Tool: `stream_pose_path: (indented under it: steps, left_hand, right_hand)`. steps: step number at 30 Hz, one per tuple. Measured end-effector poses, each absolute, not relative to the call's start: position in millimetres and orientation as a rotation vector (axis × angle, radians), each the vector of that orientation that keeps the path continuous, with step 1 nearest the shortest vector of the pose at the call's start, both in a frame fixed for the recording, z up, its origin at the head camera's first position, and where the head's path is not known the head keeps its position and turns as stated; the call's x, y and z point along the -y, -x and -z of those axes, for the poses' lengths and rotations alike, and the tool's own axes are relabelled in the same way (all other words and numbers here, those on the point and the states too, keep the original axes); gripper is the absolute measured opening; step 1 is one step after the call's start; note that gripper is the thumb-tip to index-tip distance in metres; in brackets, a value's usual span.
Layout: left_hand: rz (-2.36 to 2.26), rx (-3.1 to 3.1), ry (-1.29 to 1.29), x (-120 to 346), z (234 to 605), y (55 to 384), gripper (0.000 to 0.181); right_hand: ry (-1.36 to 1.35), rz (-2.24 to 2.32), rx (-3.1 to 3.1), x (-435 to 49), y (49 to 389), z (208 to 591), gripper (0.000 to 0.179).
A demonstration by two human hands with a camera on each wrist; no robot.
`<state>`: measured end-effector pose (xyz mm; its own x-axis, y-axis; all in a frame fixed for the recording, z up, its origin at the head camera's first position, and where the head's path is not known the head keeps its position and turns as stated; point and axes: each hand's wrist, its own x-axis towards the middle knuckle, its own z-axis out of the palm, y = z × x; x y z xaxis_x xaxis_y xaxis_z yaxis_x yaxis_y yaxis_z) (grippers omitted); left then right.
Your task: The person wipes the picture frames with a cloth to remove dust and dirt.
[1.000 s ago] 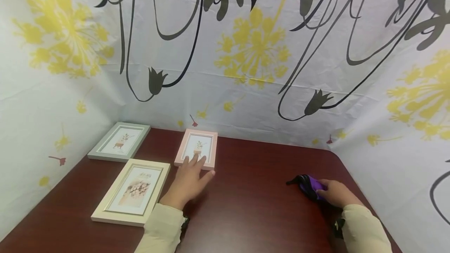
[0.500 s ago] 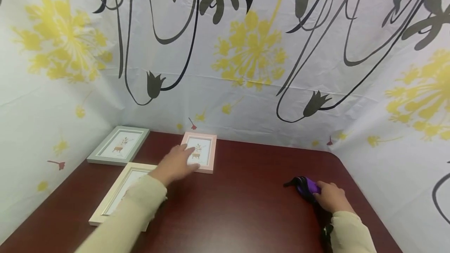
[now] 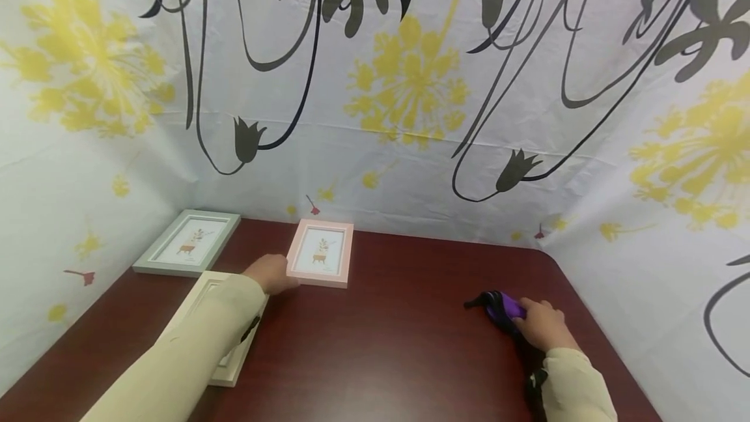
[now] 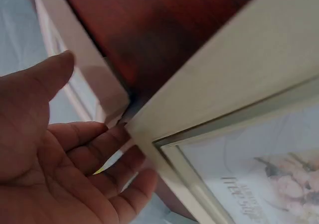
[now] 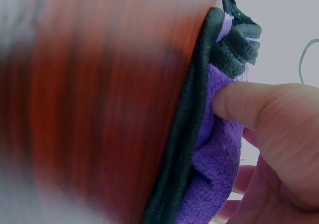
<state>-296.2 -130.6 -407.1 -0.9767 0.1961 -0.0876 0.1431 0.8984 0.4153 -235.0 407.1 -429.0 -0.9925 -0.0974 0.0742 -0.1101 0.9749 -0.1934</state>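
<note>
My left hand (image 3: 273, 273) is beside the left edge of the pink picture frame (image 3: 319, 254), its fingers stretched out and slightly bent. In the left wrist view the thumb overlaps the pink frame's side, and the fingertips (image 4: 144, 184) are right at the corner of the cream picture frame (image 4: 209, 74). My left sleeve covers much of the cream frame in the head view. On the right, my right hand (image 3: 545, 325) grips a folded purple cloth (image 3: 511, 308) with black trim and a black cord. Its thumb presses on the purple side in the right wrist view.
A green picture frame (image 3: 190, 243) lies at the back left of the dark red table (image 3: 381, 344). White patterned sheeting (image 3: 387, 168) hangs close behind the table and along both sides.
My left hand has moved left off the pink frame's picture to that frame's left edge, its sleeve now crossing the cream frame. My right hand stays on the purple cloth.
</note>
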Motion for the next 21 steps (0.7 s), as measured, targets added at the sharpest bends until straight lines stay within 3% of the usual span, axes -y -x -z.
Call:
stream_pose_path:
  steps: [21]
  left_hand:
    - [-0.540,-3.075,-0.050,106,414,298,0.031]
  right_hand:
    - [-0.096,-0.349,3.071,-396,227,422,0.029]
